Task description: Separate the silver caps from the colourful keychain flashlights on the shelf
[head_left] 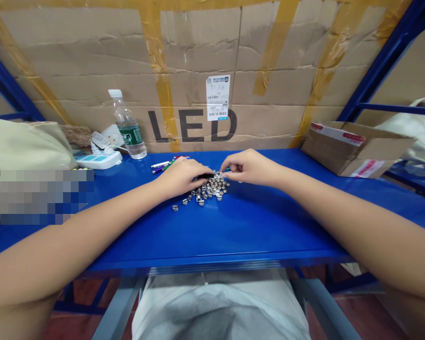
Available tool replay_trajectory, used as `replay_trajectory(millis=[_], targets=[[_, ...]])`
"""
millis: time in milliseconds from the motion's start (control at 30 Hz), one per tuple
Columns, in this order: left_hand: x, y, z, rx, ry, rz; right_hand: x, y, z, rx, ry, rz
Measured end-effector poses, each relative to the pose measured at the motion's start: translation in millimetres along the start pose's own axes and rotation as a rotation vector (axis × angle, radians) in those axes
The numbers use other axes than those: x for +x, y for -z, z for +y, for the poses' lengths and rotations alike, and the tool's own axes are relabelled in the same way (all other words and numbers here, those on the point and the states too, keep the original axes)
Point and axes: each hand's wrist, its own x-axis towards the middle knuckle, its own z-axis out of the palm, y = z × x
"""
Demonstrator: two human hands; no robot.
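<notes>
A heap of small silver button cells [207,190] lies on the blue metal shelf [233,226]. My left hand [180,175] rests at the heap's left side, its fingers curled around a small dark object whose identity is unclear. My right hand [250,166] sits at the heap's upper right, thumb and forefinger pinched together over the cells; whatever is in the pinch is too small to see. The two hands almost meet above the heap. Behind my left hand lie a few slim pen-like sticks [163,165], green, red and white.
A water bottle [128,125] and a white power strip [99,159] stand at the back left, beside a beige bag [24,146]. An open cardboard box [354,146] sits at the right. A taped cardboard wall marked LED [194,125] closes the back.
</notes>
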Motion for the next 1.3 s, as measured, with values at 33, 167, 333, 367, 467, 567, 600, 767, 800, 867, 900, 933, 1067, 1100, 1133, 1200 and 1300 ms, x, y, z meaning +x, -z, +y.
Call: replay_trajectory(millis=[33,167,333,367,467,567,600,767,800,867,900,933,1067,1100,1133,1200,1300], targets=[[-0.3,0.2,-0.2,0.041,-0.005,0.023,0.0,-0.4,-0.2,0.002,0.002,0.006],[-1.0,0.3,-1.6,0.187,-0.024,0.115,0.1,-2.0,0.8,-0.006,0.006,-0.015],[-1.5,-2.3,-3.7,0.305,-0.07,0.101,0.0,-3.6,1.9,-0.026,0.005,-0.044],[-1.5,-2.5,-3.8,0.327,-0.08,0.093,0.0,-4.0,2.0,-0.029,0.009,-0.051],[-1.3,-1.7,-3.3,0.386,-0.11,0.076,0.1,-5.4,2.3,-0.036,0.026,-0.068],[-0.7,-0.3,-2.0,0.421,-0.139,0.064,0.4,-6.2,2.7,-0.04,0.038,-0.074],[-0.6,-0.2,-1.7,0.425,-0.143,0.062,0.5,-6.3,2.8,-0.042,0.039,-0.075],[-1.0,-3.3,-2.9,0.39,-0.106,0.067,0.5,-6.9,3.8,-0.044,0.042,-0.079],[-1.2,-4.3,-3.7,0.379,-0.098,0.066,0.4,-7.5,4.2,-0.041,0.043,-0.079],[-1.6,-6.2,-5.3,0.362,-0.085,0.061,0.3,-9.3,5.0,-0.03,0.043,-0.075],[-1.8,-6.9,-6.0,0.355,-0.079,0.057,0.3,-10.5,5.2,-0.024,0.043,-0.069],[-1.9,-7.4,-6.5,0.349,-0.074,0.054,0.4,-11.7,5.2,-0.017,0.042,-0.06],[-1.7,-7.7,-6.8,0.33,-0.063,0.044,1.5,-15.8,2.2,-0.001,0.056,-0.041],[-1.6,-7.5,-6.5,0.325,-0.063,0.043,1.7,-16.4,1.1,-0.001,0.061,-0.038],[-1.6,-7.3,-6.3,0.321,-0.064,0.042,1.9,-16.9,0.1,-0.004,0.064,-0.035],[-1.6,-7.0,-6.0,0.315,-0.065,0.039,2.1,-17.8,-1.1,-0.013,0.068,-0.028],[-1.9,-7.0,-5.9,0.315,-0.072,0.035,2.2,-19.5,-1.5,-0.016,0.086,-0.039]])
